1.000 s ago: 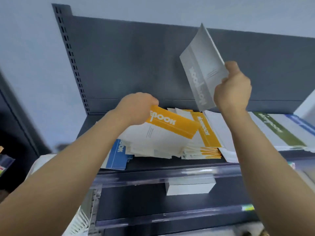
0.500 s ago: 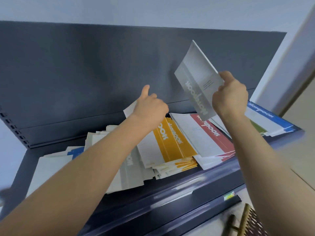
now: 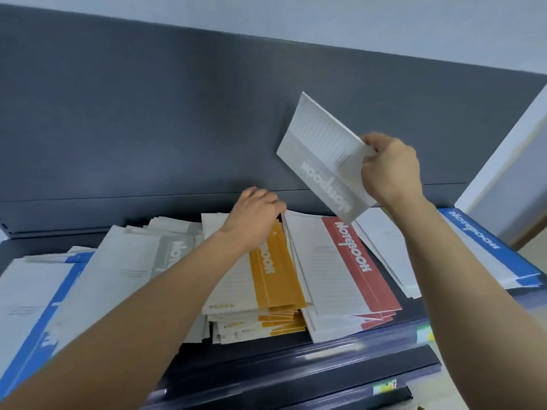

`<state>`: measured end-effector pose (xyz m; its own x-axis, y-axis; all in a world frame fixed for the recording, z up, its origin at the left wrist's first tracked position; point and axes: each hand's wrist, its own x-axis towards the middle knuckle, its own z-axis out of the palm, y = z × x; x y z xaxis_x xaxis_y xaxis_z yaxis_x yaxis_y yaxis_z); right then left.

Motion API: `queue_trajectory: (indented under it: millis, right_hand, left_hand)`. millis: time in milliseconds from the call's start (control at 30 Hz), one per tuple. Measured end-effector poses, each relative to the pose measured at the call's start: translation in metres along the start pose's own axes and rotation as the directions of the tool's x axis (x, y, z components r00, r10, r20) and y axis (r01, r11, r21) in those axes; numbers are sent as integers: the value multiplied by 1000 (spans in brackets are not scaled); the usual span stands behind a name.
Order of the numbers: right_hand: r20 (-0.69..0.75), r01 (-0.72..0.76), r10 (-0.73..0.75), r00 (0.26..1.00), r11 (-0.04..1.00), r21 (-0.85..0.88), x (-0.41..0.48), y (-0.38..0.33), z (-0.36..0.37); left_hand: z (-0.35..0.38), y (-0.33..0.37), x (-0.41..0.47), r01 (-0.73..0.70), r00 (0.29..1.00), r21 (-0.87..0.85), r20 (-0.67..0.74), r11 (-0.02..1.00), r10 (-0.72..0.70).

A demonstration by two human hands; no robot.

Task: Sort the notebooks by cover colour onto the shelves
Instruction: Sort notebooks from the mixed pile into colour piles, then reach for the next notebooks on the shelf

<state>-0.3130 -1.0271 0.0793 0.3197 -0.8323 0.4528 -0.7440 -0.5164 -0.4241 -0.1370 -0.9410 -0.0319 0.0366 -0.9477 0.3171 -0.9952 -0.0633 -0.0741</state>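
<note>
Grey notebook (image 3: 322, 173) gripped in the raised right hand (image 3: 390, 170).

A dark grey metal shelf (image 3: 310, 355) carries overlapping notebook piles: blue pile (image 3: 44, 294) and grey pile (image 3: 130, 270) at left, yellow pile (image 3: 275, 279) and red pile (image 3: 346, 270) centre, second blue pile (image 3: 485, 247) far right

2 o'clock: grey notebook (image 3: 322, 161), white with grey band, white lettering | 6 o'clock: yellow notebooks (image 3: 275, 279), white with amber band | 4 o'clock: red notebooks (image 3: 355, 261), red band | 3 o'clock: blue notebooks (image 3: 479, 241), blue band | shelf back panel (image 3: 148, 113): dark grey
</note>
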Motion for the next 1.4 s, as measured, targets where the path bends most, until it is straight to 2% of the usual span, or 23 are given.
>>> queue_trajectory:
  millis: [100,167,233,300,433,600,733,867,967,1100,1233,1400]
  right_hand:
    - [49,142,-139,989,986,-82,15,-15,10]
    - [52,241,-236,970,962,-126,22,-37,18]
    - [52,349,-345,937,929,-122,24,-65,29]
    - [69,461,-456,887,883,-90,24,-97,44]
    - [124,658,-651,749,753,-19,5,-165,72]
    - [156,824,-812,562,567,-16,-31,-230,100]
    - [406,909,-838,364,415,42,-61,-260,133]
    - [635,940,-730,251,340,19,-89,-272,168]
    - [725,941,-649,230,339,5,-101,-271,186]
    - [767,871,-576,282,490,47,-102,-274,186]
    - [640,839,-655,402,544,29,-93,-303,161]
    - [444,853,-775,449,520,43,-115,-359,112]
  left_hand:
    - [-31,-13,-5,149,963,-73,-216,986,-162]
    - [-58,-24,-16,239,892,-101,-371,966,-260]
    - [-83,-36,-37,296,796,-95,-525,950,-300]
    - [-101,-49,-64,349,731,-69,-604,935,-318]
    - [-132,-73,-130,484,666,-36,-633,874,-395]
    - [-157,-91,-197,617,606,-39,-614,786,-506]
    - [-164,-105,-226,666,577,-64,-587,743,-568]
    - [-163,-122,-241,659,630,-37,-517,751,-579]
    - [-154,-132,-246,637,681,-6,-464,771,-566]
    - [-147,-142,-248,619,708,-14,-422,785,-566]
    - [-152,-154,-251,585,741,3,-409,811,-532]
    - [-181,-176,-281,584,767,184,-443,791,-464]
